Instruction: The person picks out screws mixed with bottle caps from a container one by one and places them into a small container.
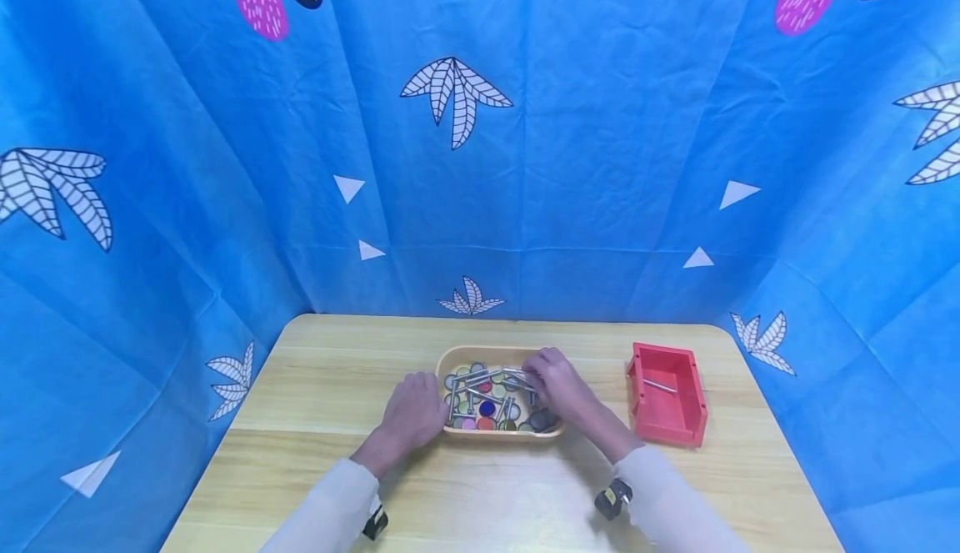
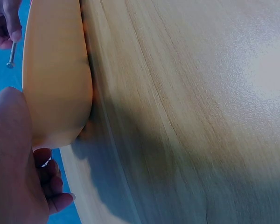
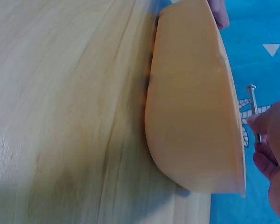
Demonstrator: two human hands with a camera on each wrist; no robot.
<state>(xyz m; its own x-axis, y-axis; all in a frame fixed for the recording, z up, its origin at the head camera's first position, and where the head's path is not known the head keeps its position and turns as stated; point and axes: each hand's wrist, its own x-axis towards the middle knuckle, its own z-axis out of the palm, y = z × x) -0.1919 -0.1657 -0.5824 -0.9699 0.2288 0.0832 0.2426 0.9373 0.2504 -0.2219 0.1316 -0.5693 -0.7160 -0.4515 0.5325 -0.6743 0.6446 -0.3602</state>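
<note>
An orange-tan oblong tub (image 1: 498, 435) stands on the table, holding several silver bolts (image 1: 480, 394) and round flat pieces (image 1: 487, 409) in many colours. My left hand (image 1: 415, 409) grips the tub's left end, with the thumb at the rim and the fingers curled against the outside wall. Over the tub's right part is my right hand (image 1: 557, 382). Between thumb and fingers it pinches a bolt (image 3: 253, 105), whose head points away from the palm in the right wrist view. In the left wrist view the same bolt (image 2: 11, 55) shows beyond the tub's rim.
To the right of the tub, a red open-front bin (image 1: 678, 434) has one bolt (image 1: 660, 386) lying in it. The wooden table (image 1: 330, 369) is bordered at the back and sides by a blue patterned cloth (image 1: 585, 161).
</note>
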